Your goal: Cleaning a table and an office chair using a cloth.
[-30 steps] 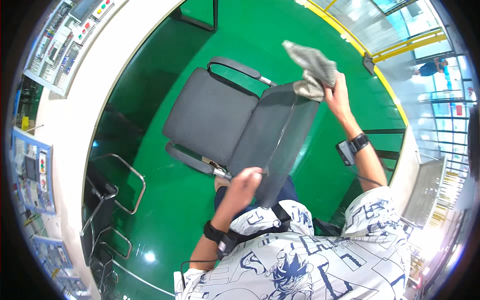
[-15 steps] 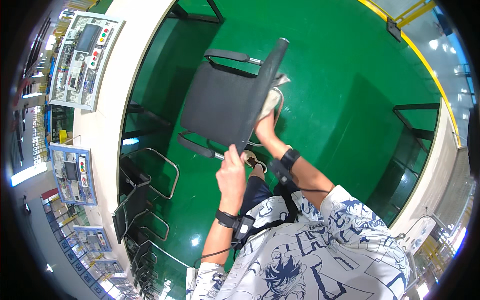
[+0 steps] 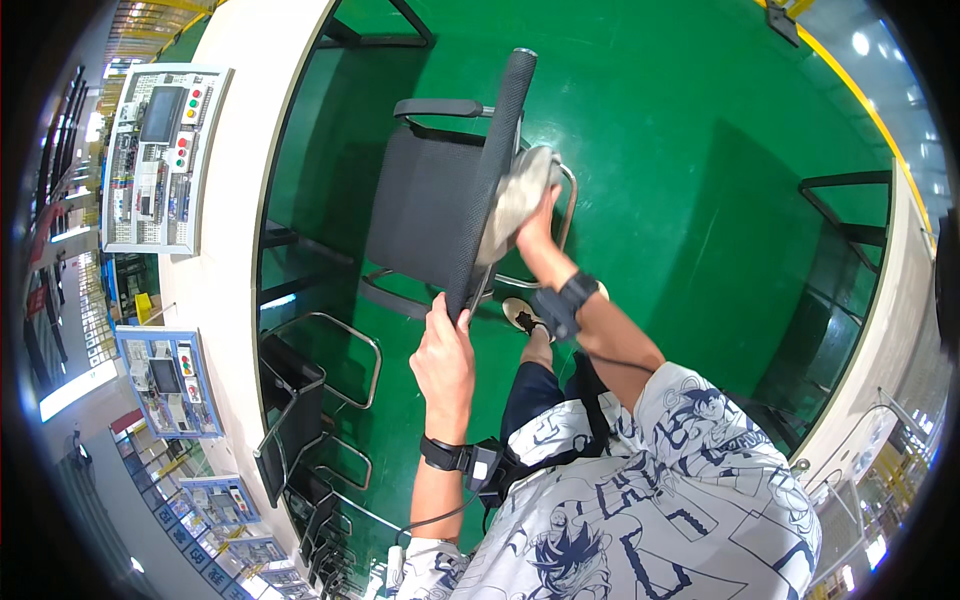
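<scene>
The chair [image 3: 415, 210] stands on the green floor [image 3: 660, 110], its backrest [image 3: 492, 165] seen nearly edge-on and its seat to the left of that backrest. The left hand [image 3: 445, 355] is closed around the near end of the chair's backrest, with the thumb on one side and the fingers on the other. The right hand [image 3: 541, 226] grips the cloth [image 3: 516, 203] at the rear of the chair's backrest; its fingers are partly hidden, and the cloth appears pressed to the rear face. Change noted: one second ago, the cloth was at the far end of the chair's backrest and the broad face was in view; the cloth is now behind the backrest, and slightly farther from the near end than half a second ago. In effect, the work has shifted to the rear face, with the left hand apparently steadying the chair. A counter [image 3: 246, 125] carrying control panels [image 3: 158, 160] runs left of the chair. Spare chairs [image 3: 290, 372] stand to its lower left.
</scene>
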The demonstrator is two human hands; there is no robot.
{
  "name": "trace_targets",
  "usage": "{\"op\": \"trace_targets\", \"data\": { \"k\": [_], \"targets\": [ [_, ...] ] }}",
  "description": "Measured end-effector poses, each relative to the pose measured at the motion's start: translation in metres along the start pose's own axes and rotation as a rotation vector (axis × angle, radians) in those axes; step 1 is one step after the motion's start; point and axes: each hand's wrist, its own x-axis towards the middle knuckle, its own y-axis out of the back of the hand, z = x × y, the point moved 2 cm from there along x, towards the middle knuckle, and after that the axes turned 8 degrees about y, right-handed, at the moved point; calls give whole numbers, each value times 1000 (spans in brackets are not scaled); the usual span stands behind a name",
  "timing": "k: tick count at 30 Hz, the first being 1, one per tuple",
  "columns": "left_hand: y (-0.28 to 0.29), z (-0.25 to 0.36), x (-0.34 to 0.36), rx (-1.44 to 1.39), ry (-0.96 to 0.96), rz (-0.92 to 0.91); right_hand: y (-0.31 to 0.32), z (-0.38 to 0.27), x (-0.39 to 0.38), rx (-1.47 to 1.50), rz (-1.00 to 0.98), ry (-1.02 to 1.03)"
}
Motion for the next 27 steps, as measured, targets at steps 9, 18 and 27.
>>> {"op": "trace_targets", "data": {
  "k": [9,18,27],
  "targets": [
    [-6,-8,-12,95,-10,8,-30,-14,39,259,-108,-473],
    [-23,7,-24,177,-43,-24,29,6,20,238,-311,-546],
    [-27,9,-32,163,-61,-46,55,36,-140,247,-132,-674]
  ]
}}
